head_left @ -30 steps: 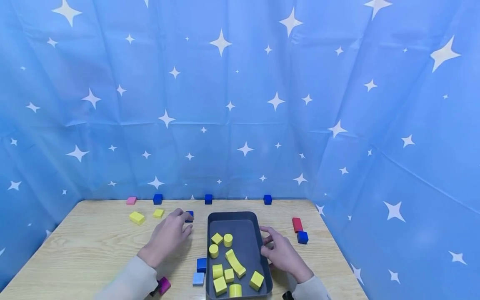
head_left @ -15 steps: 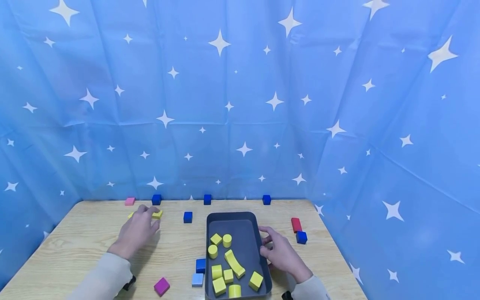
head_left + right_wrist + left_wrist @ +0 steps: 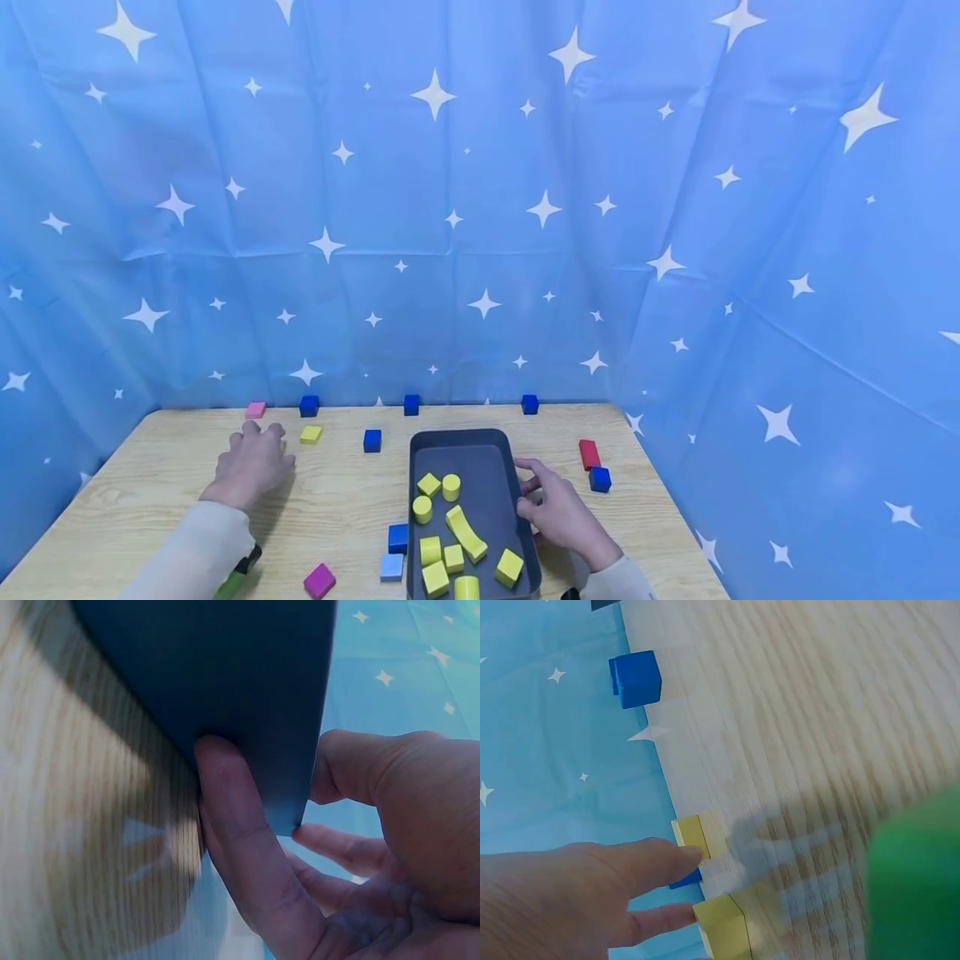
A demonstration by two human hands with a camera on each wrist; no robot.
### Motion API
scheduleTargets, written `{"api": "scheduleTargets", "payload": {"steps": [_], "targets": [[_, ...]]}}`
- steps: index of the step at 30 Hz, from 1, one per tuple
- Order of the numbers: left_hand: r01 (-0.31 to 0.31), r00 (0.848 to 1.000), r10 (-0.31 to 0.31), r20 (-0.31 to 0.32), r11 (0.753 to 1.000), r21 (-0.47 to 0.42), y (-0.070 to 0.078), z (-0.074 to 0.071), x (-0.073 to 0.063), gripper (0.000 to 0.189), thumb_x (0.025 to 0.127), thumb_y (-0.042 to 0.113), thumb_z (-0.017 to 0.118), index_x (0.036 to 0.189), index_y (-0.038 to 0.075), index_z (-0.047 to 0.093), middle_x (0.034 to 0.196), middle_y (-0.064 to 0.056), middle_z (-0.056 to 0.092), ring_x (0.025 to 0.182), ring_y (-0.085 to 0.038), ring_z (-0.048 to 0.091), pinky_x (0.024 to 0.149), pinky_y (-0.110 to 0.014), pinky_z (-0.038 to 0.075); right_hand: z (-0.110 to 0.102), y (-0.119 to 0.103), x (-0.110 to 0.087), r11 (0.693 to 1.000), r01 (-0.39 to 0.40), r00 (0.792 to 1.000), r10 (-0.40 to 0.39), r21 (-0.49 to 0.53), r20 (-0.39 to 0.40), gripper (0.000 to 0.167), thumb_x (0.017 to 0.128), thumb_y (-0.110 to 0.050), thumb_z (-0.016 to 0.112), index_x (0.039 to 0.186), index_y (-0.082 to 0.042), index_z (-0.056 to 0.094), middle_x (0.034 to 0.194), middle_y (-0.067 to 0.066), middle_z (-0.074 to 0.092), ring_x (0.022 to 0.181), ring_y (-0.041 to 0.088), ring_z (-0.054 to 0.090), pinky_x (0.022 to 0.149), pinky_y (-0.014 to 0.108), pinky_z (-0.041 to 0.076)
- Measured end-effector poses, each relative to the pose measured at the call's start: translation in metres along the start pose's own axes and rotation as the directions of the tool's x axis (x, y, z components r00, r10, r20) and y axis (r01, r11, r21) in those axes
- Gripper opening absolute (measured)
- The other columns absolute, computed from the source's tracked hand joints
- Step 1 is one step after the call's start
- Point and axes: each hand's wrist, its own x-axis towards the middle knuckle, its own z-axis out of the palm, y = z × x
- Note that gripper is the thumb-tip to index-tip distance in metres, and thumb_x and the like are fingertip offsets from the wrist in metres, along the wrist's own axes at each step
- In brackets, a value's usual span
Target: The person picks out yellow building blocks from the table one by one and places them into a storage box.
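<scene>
My left hand [image 3: 251, 461] reaches over a yellow block on the left of the table, which it mostly covers in the head view. In the left wrist view, one straight fingertip is right at this yellow block [image 3: 724, 926]; another finger is extended above it. A second yellow block [image 3: 311, 434] lies just right of the hand. My right hand [image 3: 561, 510] holds the right wall of the dark grey tray [image 3: 491, 450], one digit over the rim and a finger [image 3: 232, 795] against its outer side. Several yellow blocks, including an arched one [image 3: 466, 534], lie in the tray.
Blue cubes [image 3: 412, 405] and a pink block [image 3: 255, 409] lie along the table's back edge. A red block [image 3: 589, 454] and a blue cube [image 3: 600, 479] sit right of the tray. A magenta block [image 3: 319, 581] and a light blue block [image 3: 391, 567] lie in front.
My left hand has moved left, from near the blue cube past the right yellow block to the left yellow block. My right hand and the tray have stayed in place.
</scene>
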Motion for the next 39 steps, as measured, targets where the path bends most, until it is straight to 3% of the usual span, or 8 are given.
{"api": "scheduleTargets", "payload": {"steps": [3,7,12,23,32,39], "targets": [[-0.004,0.999,0.004,0.035,1.000,0.004,-0.001,0.000,-0.001,0.055,0.104,0.013,0.080,0.148,-0.015,0.062,0.138,-0.049,0.054,0.111,-0.057,0.061,0.084,-0.068,0.064,0.001,0.001,0.000,1.000,0.003,1.000,-0.004,0.005,0.005,0.073,0.105,-0.003,0.073,0.174,-0.010,0.050,0.130,0.020,0.073,0.089,0.024,0.074,0.063,0.047,0.072],[-0.033,0.999,0.034,0.039,0.999,-0.007,-0.002,0.001,-0.001,0.040,0.103,-0.002,0.075,0.140,-0.016,0.068,0.132,-0.048,0.056,0.106,-0.052,0.067,0.088,-0.067,0.066,0.001,0.001,-0.001,1.000,0.011,1.000,-0.011,0.001,0.006,0.074,0.104,-0.003,0.073,0.174,-0.009,0.050,0.129,0.020,0.074,0.088,0.024,0.074,0.062,0.046,0.072],[-0.048,0.998,0.050,0.046,0.998,-0.046,0.000,0.002,-0.003,0.034,0.099,-0.014,0.068,0.133,-0.020,0.070,0.126,-0.046,0.056,0.096,-0.041,0.069,0.084,-0.056,0.068,0.001,0.000,-0.001,1.000,0.006,1.000,-0.006,-0.013,0.001,0.073,0.104,-0.004,0.073,0.174,-0.009,0.050,0.129,0.019,0.074,0.088,0.023,0.074,0.062,0.045,0.072],[-0.037,0.997,0.043,0.063,0.995,-0.093,0.008,0.003,-0.006,0.031,0.097,-0.013,0.072,0.128,-0.018,0.072,0.122,-0.039,0.061,0.099,-0.038,0.066,0.082,-0.048,0.068,0.001,-0.003,-0.002,1.000,0.010,1.000,-0.009,-0.017,0.005,0.073,0.105,-0.003,0.073,0.174,-0.009,0.050,0.129,0.019,0.074,0.087,0.024,0.073,0.063,0.045,0.072],[-0.114,0.992,0.118,0.034,0.990,-0.085,0.014,0.004,-0.009,0.029,0.096,-0.011,0.076,0.125,-0.016,0.074,0.118,-0.033,0.066,0.100,-0.036,0.065,0.084,-0.050,0.068,-0.001,-0.003,-0.001,1.000,-0.001,1.000,0.001,-0.017,0.002,0.074,0.104,-0.003,0.073,0.174,-0.010,0.050,0.129,0.019,0.073,0.089,0.024,0.073,0.063,0.045,0.072],[-0.157,0.988,0.156,-0.012,0.985,-0.073,0.028,0.003,-0.013,0.028,0.096,-0.010,0.081,0.123,-0.014,0.075,0.116,-0.035,0.065,0.097,-0.036,0.068,0.087,-0.055,0.068,0.001,-0.002,-0.001,1.000,0.006,1.000,-0.006,-0.007,0.001,0.073,0.105,-0.003,0.073,0.174,-0.009,0.049,0.130,0.020,0.073,0.089,0.023,0.073,0.062,0.045,0.072]]}}
